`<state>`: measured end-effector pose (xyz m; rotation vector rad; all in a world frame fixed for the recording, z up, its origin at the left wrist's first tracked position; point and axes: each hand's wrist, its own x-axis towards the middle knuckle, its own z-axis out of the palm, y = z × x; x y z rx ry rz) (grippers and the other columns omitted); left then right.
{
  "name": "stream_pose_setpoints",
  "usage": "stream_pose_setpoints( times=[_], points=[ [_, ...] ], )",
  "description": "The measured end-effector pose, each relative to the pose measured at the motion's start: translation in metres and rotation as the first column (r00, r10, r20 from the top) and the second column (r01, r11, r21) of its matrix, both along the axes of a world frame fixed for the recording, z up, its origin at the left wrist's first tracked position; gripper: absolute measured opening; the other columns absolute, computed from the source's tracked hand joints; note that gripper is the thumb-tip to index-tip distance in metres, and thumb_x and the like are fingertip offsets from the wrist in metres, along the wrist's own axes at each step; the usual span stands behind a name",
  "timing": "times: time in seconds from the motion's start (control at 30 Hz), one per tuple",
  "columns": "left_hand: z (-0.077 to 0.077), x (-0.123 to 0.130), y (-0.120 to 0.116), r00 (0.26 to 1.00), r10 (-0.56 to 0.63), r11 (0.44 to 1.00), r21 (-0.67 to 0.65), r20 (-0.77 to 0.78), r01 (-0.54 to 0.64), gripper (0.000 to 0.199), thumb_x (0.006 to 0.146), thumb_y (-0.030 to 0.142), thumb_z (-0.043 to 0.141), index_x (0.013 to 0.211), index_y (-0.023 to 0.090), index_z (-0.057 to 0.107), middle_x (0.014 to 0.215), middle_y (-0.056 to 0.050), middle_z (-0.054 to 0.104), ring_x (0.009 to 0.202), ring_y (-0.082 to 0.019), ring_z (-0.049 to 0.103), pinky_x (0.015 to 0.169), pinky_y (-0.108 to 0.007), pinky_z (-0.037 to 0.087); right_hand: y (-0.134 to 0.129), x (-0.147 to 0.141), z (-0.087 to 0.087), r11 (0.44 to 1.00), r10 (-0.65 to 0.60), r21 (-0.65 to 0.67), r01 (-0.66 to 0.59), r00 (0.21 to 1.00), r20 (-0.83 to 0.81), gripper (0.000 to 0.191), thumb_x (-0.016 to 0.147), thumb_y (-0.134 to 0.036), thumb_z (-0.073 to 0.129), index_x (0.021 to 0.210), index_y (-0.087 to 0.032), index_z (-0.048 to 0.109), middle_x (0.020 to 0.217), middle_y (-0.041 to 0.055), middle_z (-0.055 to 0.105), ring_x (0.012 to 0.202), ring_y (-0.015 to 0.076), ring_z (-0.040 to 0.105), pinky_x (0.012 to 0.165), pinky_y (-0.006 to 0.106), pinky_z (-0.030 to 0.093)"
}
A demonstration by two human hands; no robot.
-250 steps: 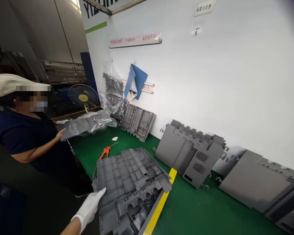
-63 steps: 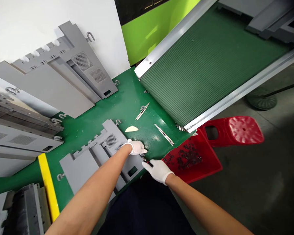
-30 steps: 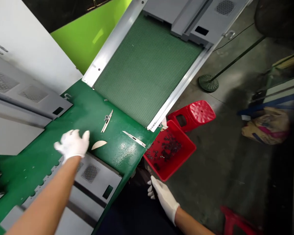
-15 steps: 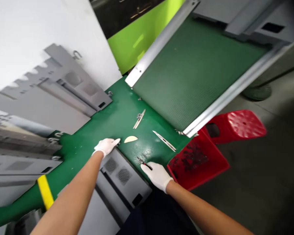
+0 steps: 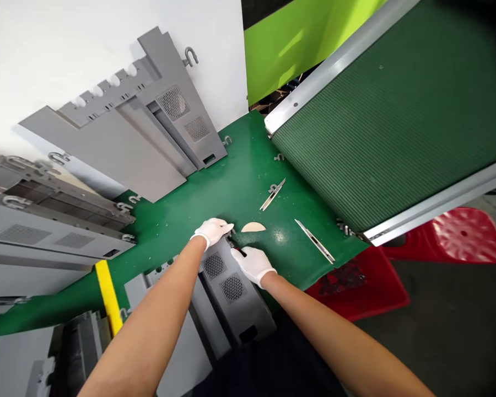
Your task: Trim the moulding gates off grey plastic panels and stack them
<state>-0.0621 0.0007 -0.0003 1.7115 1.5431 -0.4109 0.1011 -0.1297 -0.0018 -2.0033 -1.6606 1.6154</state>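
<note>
Two grips: my left grip (image 5: 211, 231) and right grip (image 5: 252, 266) are white cotton-gloved hands, close together at the middle of the view, almost touching.

Right grip state: pressed together, pinching a small black-and-red trimming tool (image 5: 236, 247).

Left grip state: fingers held together and angled toward the tool's tip, just beside it. I cannot tell whether they hold anything.

Work piece: a grey plastic panel (image 5: 231, 309) lies under both wrists, with two round-cornered vent grilles (image 5: 214, 266) showing. Its upper edge meets the green bench surface right at the tool.

Tabletop: the green tabletop (image 5: 248, 182) runs across the view, with a yellow strip (image 5: 106, 289) to the left.

Open room: ahead of my grips, green space is open, holding only a pale crescent offcut (image 5: 253, 227), just beyond the tool, and two thin metal strips (image 5: 273, 194) (image 5: 314, 241) further out.

Edges: a ribbed green mat (image 5: 388, 116) in a metal frame borders that space on the right, well apart from my grips. Past the tabletop's lower right edge sits a red crate (image 5: 355, 286).

Left side: more grey panels (image 5: 149, 132) lie well apart from my grips.
</note>
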Motion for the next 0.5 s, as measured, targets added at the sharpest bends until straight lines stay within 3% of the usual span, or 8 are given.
stream_pose_setpoints(
  times=[0.27,0.5],
  points=[
    [-0.004,-0.003,-0.005,0.999,-0.050,0.991,0.128,0.020,0.047,0.053,0.084,0.068,0.042,0.082,0.028,0.077,0.095,-0.006,0.068,0.081,-0.020,0.059,0.074,-0.029,0.043,0.007,-0.004,-0.004,0.999,0.023,0.021,-0.024,0.999,0.027,0.068,0.095,-0.068,0.024,0.089,-0.016,0.067,0.096,0.0148,0.073,0.091,0.0248,0.065,0.078,0.032,0.041],
    [0.002,-0.001,-0.003,0.999,-0.035,0.995,0.094,0.034,0.032,0.051,0.085,0.066,0.044,0.085,0.027,0.078,0.095,-0.005,0.070,0.078,-0.019,0.060,0.072,-0.029,0.044,0.012,-0.014,0.002,0.998,0.044,-0.043,-0.039,0.991,0.125,0.075,0.095,-0.066,0.010,0.103,-0.017,0.066,0.100,0.0175,0.073,0.094,0.0303,0.068,0.079,0.039,0.046]
  ],
)
